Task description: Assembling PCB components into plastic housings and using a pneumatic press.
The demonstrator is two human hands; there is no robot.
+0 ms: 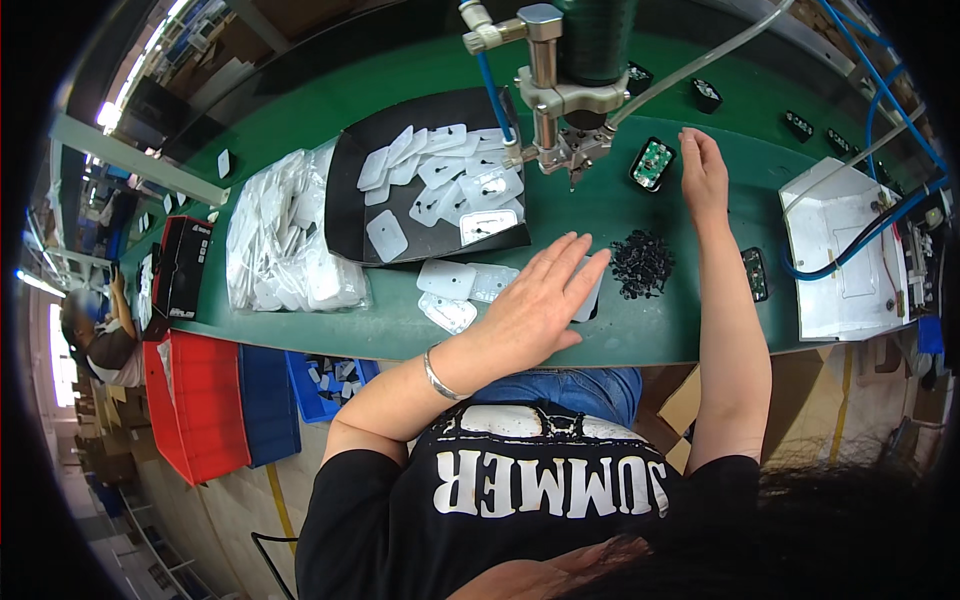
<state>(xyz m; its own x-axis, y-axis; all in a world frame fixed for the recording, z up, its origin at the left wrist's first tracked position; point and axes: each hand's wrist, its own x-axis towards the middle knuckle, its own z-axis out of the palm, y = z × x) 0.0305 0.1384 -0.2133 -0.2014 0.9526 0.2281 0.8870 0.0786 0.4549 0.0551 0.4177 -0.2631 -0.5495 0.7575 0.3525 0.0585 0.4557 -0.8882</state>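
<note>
L hand [535, 305] flat, fingers loose, nr black bits [641, 264]; R hand [703, 172] open by dispenser [570, 120].

Your left hand [545, 300] lies flat over a white piece [590, 300] on the green belt [640, 330], so only a sliver of that piece shows past your fingers. The tool head [570, 90] hanging above the belt is cut off by the top edge, and its tip is too fine to make out. The black bits in the small pile [641, 264] are too small to tell apart. The white covers inside the clear bag [285, 245] blur together. The co-worker [100, 335] at far left is bent by the lens rim and partly cut off.
</note>
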